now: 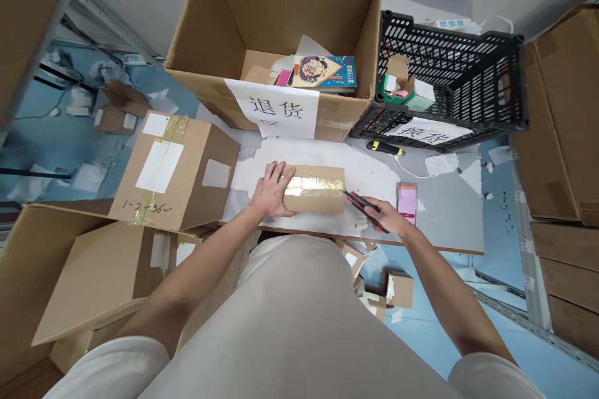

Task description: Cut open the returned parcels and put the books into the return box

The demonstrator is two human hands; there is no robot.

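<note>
A small, long cardboard box (314, 204) lies on the worktable with shiny clear tape along its top. My left hand (272, 192) grips its left end, fingers over the top and thumb near the front edge. In my right hand (387, 217) is a red and black box cutter (364, 207), closed in my fingers. The cutter's tip touches or nearly touches the taped right end of the box; the exact contact is too small to make out. A pink-screened phone (407, 204) lies just beyond my right hand.
Behind stand a large open carton (206, 84) with books (324, 72) and a black plastic crate (491, 84) holding small boxes. A taped carton (187, 162) sits at left. A black-and-yellow tool (384, 148) lies near the crate. The table's front edge (435, 249) is close to my body.
</note>
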